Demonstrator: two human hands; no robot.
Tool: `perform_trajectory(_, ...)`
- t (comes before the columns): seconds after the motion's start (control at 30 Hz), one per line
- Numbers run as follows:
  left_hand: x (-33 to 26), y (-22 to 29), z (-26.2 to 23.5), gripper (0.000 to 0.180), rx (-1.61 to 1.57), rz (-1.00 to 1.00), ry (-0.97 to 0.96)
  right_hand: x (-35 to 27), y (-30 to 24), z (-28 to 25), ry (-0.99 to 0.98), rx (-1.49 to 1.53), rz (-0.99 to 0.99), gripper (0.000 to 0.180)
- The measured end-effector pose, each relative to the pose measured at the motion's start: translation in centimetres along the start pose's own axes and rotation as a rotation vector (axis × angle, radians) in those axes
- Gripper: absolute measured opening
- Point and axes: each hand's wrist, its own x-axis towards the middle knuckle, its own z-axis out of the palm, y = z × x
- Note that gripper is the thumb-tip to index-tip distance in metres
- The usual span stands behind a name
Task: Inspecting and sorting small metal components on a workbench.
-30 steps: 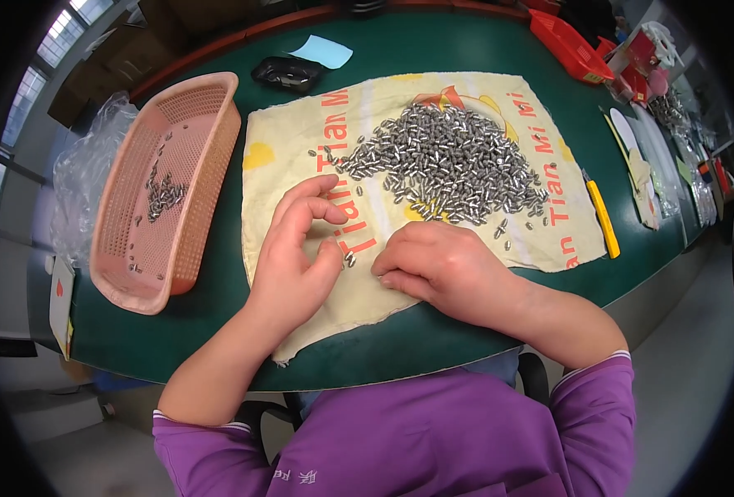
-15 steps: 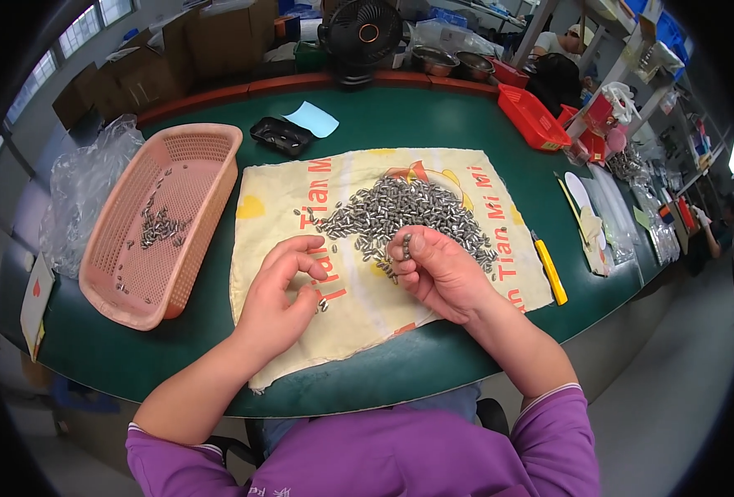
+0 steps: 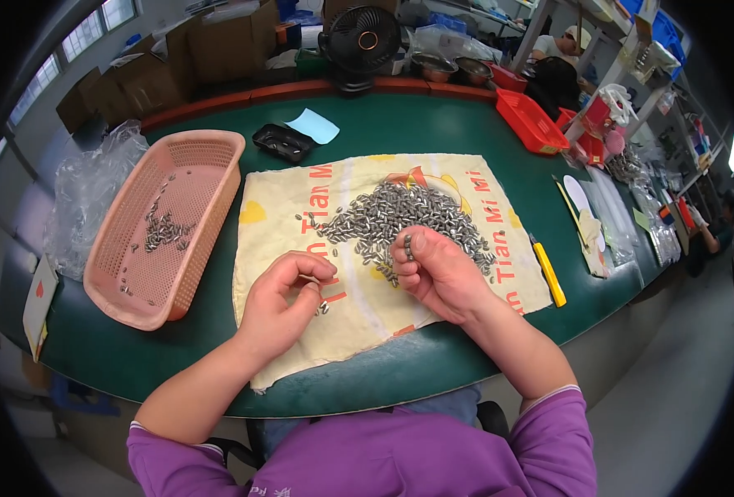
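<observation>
A heap of small grey, shiny, oval metal pieces [image 3: 416, 209] lies on a cream cloth [image 3: 358, 327] with orange print. At the heap's near edge, my right hand [image 3: 443, 272] pinches a short row of these metal pieces between thumb and fingers. My left hand [image 3: 277, 300] is over the cloth's left part, fingers curled in and thumb against them. Whatever may be between those fingertips is too small to make out. A few loose pieces [image 3: 324, 307] lie beside the left fingers. Left of the cloth, a pink plastic basket [image 3: 104, 248] holds scattered metal pieces [image 3: 166, 232].
A yellow-handled cutter [image 3: 553, 282] lies at the cloth's right edge. Behind the cloth are a black tray [image 3: 282, 142] and a light blue sheet [image 3: 314, 126]. A red basket [image 3: 532, 124] and a black fan [image 3: 363, 41] stand farther back. Clear plastic bags [image 3: 93, 190] flank the pink basket.
My left hand's fingers have closed from a spread pose into a curl with the thumb drawn in. My right hand keeps its pinch on the metal pieces, almost unmoved.
</observation>
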Motion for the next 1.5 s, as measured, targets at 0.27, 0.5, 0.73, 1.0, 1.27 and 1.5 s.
perform_trajectory(0.27, 0.6, 1.5, 0.4, 0.042, -0.443, -0.463, -0.267, -0.7, 1.4, 1.6, -0.007, -0.56, -0.268, 0.017)
perform_trajectory(0.5, 0.2, 2.1, 1.2, 0.065, -0.934, -0.921, -0.364, -1.0, 2.2, 3.4, -0.245, -1.255, -0.786, 0.023)
perform_trajectory(0.73, 2.7, 8.4, -6.8, 0.011, -0.065, -0.332, 0.293, -0.9, 0.9, 1.9, 0.01, -1.278, -0.786, 0.018)
perform_trajectory(1.0, 6.7, 5.1, -24.9, 0.072, 1.207, -0.347, 0.532, -0.5, 1.8, 1.4, -0.097, -1.376, -0.859, 0.017)
perform_trajectory(1.27, 15.9, 14.7, -25.5, 0.06, 1.506, -0.237, 1.134, -3.9, 11.5, 18.1, -0.697, 0.001, 0.041, 0.085)
perform_trajectory(1.5, 12.9, 22.0, -28.4, 0.037, 2.034, 0.27, 1.123, -10.7, 10.8, 19.6, -0.881, -0.377, -0.126, 0.059)
